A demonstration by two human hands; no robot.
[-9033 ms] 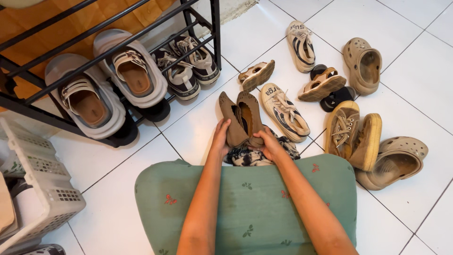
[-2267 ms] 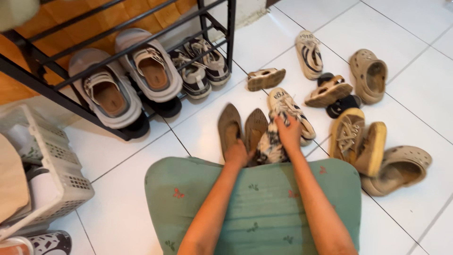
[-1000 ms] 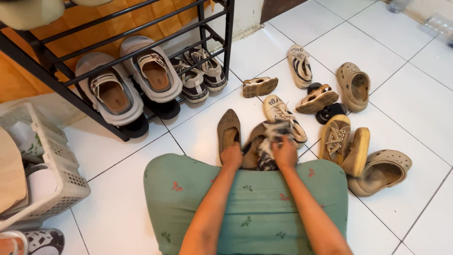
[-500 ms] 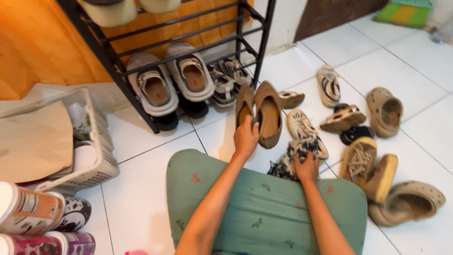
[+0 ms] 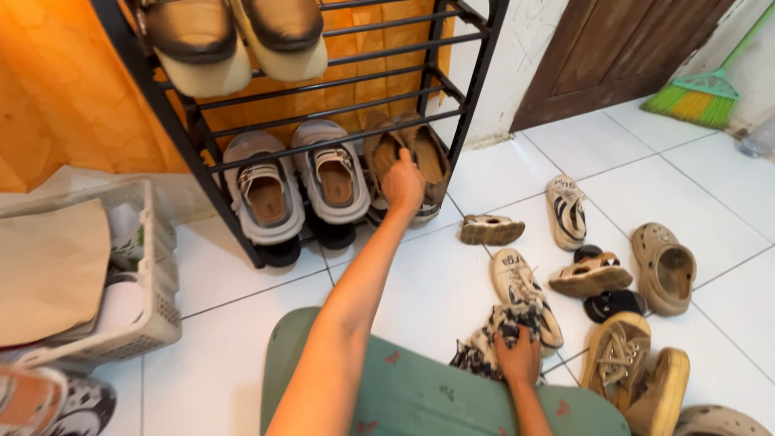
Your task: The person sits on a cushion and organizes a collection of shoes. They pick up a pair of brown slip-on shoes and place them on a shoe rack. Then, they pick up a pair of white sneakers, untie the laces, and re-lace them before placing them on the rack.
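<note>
Left arm stretched far forward, left hand (image 5: pixel 402 184) with fingers curled, right hand (image 5: pixel 517 357) closed, near the knee

Single head view looks steeply down, close above the shoe rack (image 5: pixel 452 97)

Under the left hand's fingers (image 5: pixel 401 179) lie brown flat shoes (image 5: pixel 412 153) of matt, slightly rough cloth, set on a rack (image 5: pixel 323 85) of smooth black metal bars. The right hand's fingers (image 5: pixel 517 355) grip a soft, crumpled patterned cloth (image 5: pixel 492 343). Beneath it, the floor tiles (image 5: pixel 436 278) are white, smooth and glossy.
</note>
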